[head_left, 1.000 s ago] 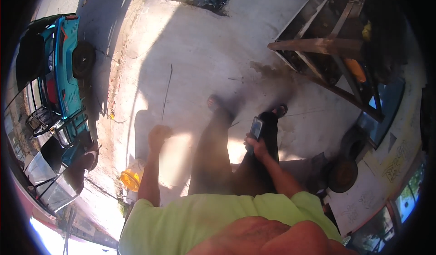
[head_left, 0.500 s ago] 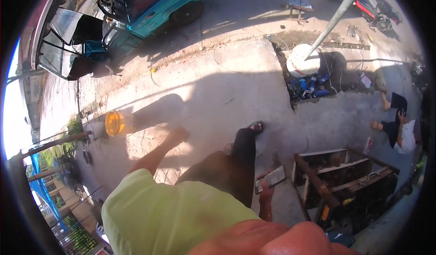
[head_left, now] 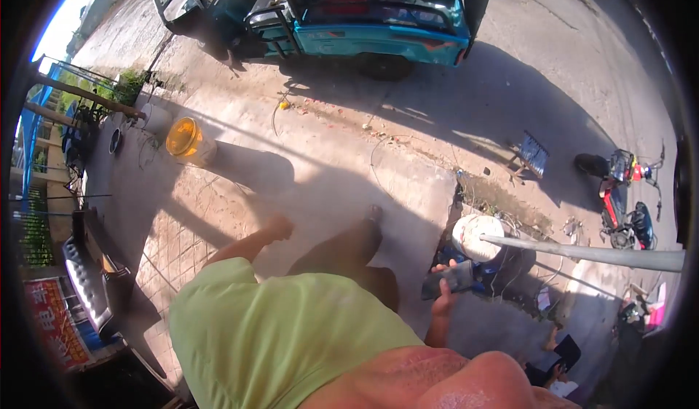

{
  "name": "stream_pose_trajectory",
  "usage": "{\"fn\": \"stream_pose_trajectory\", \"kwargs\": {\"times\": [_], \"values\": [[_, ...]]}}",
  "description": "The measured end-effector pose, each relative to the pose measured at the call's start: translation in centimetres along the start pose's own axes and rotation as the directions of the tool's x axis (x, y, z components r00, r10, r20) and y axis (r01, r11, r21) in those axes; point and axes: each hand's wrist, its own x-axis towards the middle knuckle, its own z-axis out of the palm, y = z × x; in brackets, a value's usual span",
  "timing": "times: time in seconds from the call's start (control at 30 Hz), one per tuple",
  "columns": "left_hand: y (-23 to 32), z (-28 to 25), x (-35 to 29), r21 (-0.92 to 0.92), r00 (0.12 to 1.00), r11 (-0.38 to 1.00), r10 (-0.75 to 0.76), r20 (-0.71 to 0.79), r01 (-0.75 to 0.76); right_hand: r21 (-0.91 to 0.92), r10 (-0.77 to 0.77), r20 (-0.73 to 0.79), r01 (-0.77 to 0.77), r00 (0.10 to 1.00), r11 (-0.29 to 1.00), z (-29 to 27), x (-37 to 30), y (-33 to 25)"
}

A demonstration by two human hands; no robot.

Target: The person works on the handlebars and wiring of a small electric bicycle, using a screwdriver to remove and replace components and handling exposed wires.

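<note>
My right hand [head_left: 441, 306] is closed around a smartphone [head_left: 457, 278] with a dark screen, held out to the right of my body. My left arm hangs at my left side over the sunlit concrete. Blur hides the fingers of my left hand [head_left: 278, 228], and no object shows in it. Below me, one leg in dark trousers [head_left: 342, 252] reaches forward. Nearest to the left hand, farther off on the ground, stands a bucket with an orange-yellow inside [head_left: 185, 140].
A teal cargo tricycle [head_left: 378, 41] is parked ahead. To the right are a white bucket [head_left: 473, 234] with a pole [head_left: 582, 252] in it, a small bench [head_left: 533, 154], a red motorcycle [head_left: 617, 198] and a seated person [head_left: 562, 365]. A dark tufted seat [head_left: 86, 285] stands left.
My view has turned right, and the tricycle, bench and motorcycle sit differently in it. The wooden frame at the right has left the view; the tufted seat has come in. The phone stays in my right hand.
</note>
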Motion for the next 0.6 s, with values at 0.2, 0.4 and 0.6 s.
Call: {"fn": "stream_pose_trajectory", "kwargs": {"times": [0.2,0.4,0.6], "values": [[7.8,-2.1,12.6,0.319,0.966,0.921,0.252,-0.052,-0.223,0.220,0.239,-0.086,-0.215,0.967,0.951,-2.0,12.3,0.2],[23.5,-6.0,22.1,0.477,0.912,0.816,0.404,-0.067,-0.326,-0.144,0.240,-0.275,-0.287,0.931,0.947,-16.1,21.0,5.8],[41.1,1.1,33.3,0.189,0.996,0.979,-0.068,-0.063,0.078,-0.027,0.452,-0.461,-0.521,0.764,0.853,-26.7,31.4,7.3]]}}
